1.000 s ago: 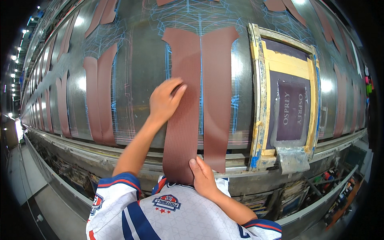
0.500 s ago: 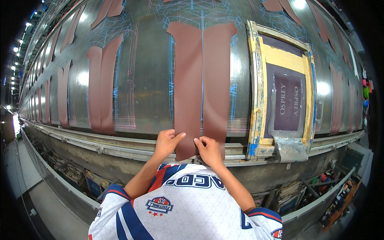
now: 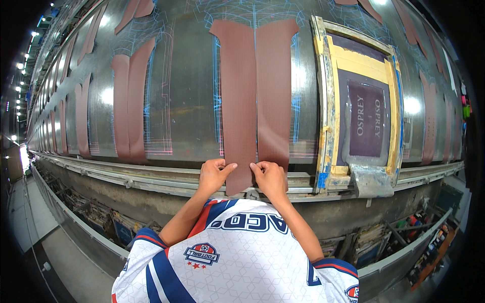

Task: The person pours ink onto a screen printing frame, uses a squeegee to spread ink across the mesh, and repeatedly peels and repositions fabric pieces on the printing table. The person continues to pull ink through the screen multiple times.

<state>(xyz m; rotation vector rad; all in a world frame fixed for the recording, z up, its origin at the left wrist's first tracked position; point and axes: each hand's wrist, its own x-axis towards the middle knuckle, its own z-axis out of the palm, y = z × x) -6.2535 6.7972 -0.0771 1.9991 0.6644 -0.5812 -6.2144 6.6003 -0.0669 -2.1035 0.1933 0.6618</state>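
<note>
Two long reddish-brown fabric panels lie side by side in front of me: a left panel (image 3: 238, 101) and a right panel (image 3: 273, 96), with a thin gap between them. Their lower ends hang over the table's near edge. My left hand (image 3: 216, 177) pinches the left panel's left edge near its lower end, thumb on top. With thumb and fingers closed, my right hand (image 3: 270, 179) grips the same panel's right edge, and it covers part of the right panel's lower end. A soft fold crosses the right panel above my right hand.
Right of the panels stands a wooden-framed printing screen (image 3: 323, 116) with a metal squeegee-like piece (image 3: 371, 181) at its near end. Metal rails (image 3: 166, 175) run along the dark table's (image 3: 187, 101) near edge. More brown panels (image 3: 129, 106) lie along the table, over blue and pink guide lines.
Both hands and the left panel's lower end have shifted slightly away from me. The gap between the two panels looks narrower. The view has also moved a little.
</note>
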